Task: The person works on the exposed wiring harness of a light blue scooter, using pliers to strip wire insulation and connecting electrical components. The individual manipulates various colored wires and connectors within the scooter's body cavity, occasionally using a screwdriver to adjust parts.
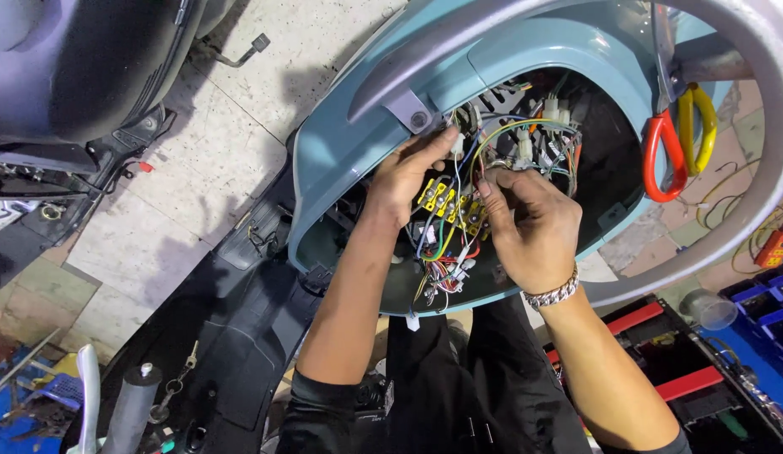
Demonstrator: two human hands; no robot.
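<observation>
Both hands are deep in the open front shell [341, 143] of a pale blue scooter. The left hand [406, 172] reaches up into the bundle of coloured wires [459, 210], its fingers pinched on strands near the top. The right hand [529, 227], with a metal bracelet [553, 294] at the wrist, is closed on wires just beside it. Scissors [677, 139] with red and yellow handles hang from the grey handlebar [745, 210].
</observation>
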